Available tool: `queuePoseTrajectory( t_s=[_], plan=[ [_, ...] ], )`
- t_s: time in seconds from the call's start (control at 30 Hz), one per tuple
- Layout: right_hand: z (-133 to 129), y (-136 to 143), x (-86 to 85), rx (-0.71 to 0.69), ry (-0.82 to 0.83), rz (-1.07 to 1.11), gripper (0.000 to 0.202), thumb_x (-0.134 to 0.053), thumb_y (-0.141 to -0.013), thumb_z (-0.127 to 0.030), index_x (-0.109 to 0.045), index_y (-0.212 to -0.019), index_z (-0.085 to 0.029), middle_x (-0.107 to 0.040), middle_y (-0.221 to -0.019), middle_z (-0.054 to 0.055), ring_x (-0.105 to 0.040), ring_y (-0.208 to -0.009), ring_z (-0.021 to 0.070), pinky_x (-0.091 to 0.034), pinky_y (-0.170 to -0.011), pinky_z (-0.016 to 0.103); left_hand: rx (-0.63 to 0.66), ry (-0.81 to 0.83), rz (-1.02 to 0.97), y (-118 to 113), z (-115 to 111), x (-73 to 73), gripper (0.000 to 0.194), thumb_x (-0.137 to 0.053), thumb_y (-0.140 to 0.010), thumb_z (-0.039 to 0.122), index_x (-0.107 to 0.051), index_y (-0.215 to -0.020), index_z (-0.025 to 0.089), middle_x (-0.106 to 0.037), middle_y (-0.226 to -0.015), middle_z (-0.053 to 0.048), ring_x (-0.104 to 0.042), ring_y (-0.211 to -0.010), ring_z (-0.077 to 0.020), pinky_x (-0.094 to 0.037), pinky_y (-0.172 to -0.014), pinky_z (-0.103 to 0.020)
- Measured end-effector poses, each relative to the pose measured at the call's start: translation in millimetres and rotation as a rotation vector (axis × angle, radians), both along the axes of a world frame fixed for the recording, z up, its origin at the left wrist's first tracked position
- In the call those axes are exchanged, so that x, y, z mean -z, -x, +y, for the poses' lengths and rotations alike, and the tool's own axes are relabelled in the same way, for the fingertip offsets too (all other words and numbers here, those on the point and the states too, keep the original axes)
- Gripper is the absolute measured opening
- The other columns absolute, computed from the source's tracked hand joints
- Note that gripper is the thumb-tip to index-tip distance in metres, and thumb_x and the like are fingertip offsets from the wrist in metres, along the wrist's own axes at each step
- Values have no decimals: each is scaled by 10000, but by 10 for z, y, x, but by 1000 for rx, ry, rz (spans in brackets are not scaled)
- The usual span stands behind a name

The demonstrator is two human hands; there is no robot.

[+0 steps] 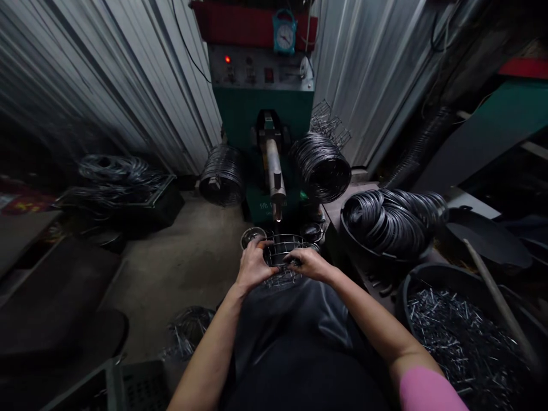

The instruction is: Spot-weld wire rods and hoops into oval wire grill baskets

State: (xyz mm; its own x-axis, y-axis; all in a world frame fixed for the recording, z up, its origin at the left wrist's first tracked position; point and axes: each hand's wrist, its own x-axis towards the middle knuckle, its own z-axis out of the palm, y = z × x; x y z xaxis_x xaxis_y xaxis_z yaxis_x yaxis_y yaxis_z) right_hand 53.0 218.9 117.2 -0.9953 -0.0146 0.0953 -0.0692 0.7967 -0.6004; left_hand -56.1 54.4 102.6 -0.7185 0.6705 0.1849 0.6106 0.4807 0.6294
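A round wire basket-like frame [286, 237] sits just above my lap, in front of the machine. My left hand [252, 266] is closed on its left side, thumb toward the near edge and fingers over the far part. On the right, my right hand [311, 263] has its fingers curled around the frame's wires; a small piece within them cannot be made out. Directly beyond the frame, the machine's metal electrode arm [274, 165] points down toward it, with a bright spot at its tip. The frame's underside is partly hidden by my hands.
Coils of wire rings hang left [221, 174] and right [322, 167] of the arm. At the right stand a basin of wire rings [387, 220] and a tub of short metal pins [454, 331] with a stick. A crate [149, 202] holding wire lies left.
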Motion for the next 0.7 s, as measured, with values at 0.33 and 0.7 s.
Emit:
queuePoseTrajectory(
  t_s=[0.33, 0.7],
  plan=[
    [-19, 36, 74, 9, -97, 41, 261, -608, -762, -99, -703, -975, -217, -715, -936, 46, -657, -855, 168, -452, -714, 222, 27, -59, 18, 102, -2, 126, 650, -808, -508, 265, -580, -1114, 213, -518, -1273, -94, -474, -1216, -314, -420, -1015, -430],
    [41, 312, 7, 54, -227, -63, 298, -586, -766, -122, -690, -1014, -250, -706, -1006, 32, -647, -942, 180, -444, -729, 225, 79, -185, 63, 467, 125, 317, 652, -805, -514, 311, -573, -1113, 203, -520, -1263, -109, -497, -1197, -302, -432, -995, -458]
  ],
)
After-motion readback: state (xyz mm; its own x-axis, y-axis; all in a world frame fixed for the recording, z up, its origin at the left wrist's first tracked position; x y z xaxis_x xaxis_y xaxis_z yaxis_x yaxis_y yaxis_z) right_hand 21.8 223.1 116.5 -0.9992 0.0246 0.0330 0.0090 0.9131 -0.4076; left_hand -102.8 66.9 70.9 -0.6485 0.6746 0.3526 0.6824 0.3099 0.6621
